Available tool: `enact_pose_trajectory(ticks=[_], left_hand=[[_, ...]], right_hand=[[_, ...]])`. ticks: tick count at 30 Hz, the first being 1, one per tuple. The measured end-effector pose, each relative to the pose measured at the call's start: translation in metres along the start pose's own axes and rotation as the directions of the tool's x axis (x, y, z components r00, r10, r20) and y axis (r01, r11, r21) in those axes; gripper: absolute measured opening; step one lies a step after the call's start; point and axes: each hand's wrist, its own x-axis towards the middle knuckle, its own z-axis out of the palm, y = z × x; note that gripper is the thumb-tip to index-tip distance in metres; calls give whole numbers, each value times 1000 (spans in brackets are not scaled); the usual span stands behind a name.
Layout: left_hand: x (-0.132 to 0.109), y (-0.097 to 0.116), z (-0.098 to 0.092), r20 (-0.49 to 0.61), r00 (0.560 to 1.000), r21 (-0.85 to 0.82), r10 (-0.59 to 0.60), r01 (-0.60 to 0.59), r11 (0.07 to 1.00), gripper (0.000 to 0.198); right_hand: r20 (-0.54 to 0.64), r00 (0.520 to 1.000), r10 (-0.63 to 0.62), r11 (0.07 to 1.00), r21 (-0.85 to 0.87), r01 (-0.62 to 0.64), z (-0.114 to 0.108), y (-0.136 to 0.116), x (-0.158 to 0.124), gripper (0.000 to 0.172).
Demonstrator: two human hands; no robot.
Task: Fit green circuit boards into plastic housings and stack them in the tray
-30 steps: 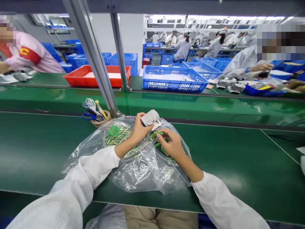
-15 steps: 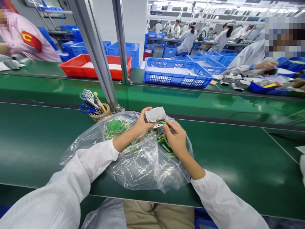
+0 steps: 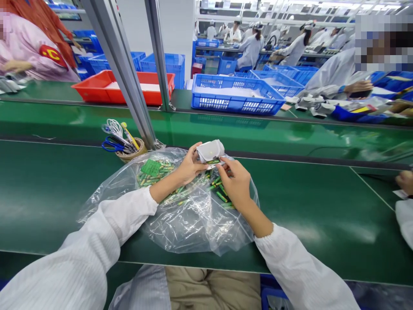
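Observation:
My left hand (image 3: 190, 167) is closed around a small white device (image 3: 210, 150), tilted above the plastic bag. Along the device's lower side, a slotted white strip (image 3: 212, 166) sticks out. A green battery (image 3: 213, 162) lies in the gap between the device's body and that strip. My right hand (image 3: 237, 181) is in a pinch at the battery's right end; its fingertips partly hide it. Beneath both hands spreads a clear plastic bag (image 3: 200, 232) with many loose green batteries (image 3: 222, 196) on it. A green label (image 3: 151, 167) lies among those on the left.
A round holder (image 3: 135, 154) with scissors and pens stands by a metal post (image 3: 129, 82). Beyond are a red tray (image 3: 93, 89) and a blue crate (image 3: 235, 103). A co-worker's hand (image 3: 405, 181) shows at the right edge; other people work farther back.
The green battery, earlier sticking out between my right fingertips, now sits in the device's gap. My right fingers have moved slightly toward the device. A co-worker's hand has come in at the right edge.

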Motion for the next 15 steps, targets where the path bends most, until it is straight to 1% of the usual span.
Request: enact_pose_trajectory(ticks=[3, 5, 7, 11, 15], left_hand=[[-1, 1, 0, 17, 1000, 8, 14, -14, 1000, 104], [-1, 1, 1, 28, 999, 19, 21, -22, 1000, 105], [-1, 1, 2, 42, 999, 29, 29, -30, 999, 107], [1, 0, 3, 87, 993, 53, 73, -78, 996, 110], [1, -1, 2, 141, 987, 108, 81, -97, 989, 109]], right_hand=[[69, 993, -100, 984, -142, 109, -3, 5, 1, 36], [114, 984, -136, 964, -215, 158, -5, 7, 1, 39], [186, 969, -163, 932, -292, 213, -7, 8, 0, 40], [338, 926, -169, 858, -412, 307, -10, 11, 2, 38], [411, 903, -124, 811, -483, 331, -13, 14, 5, 33]])
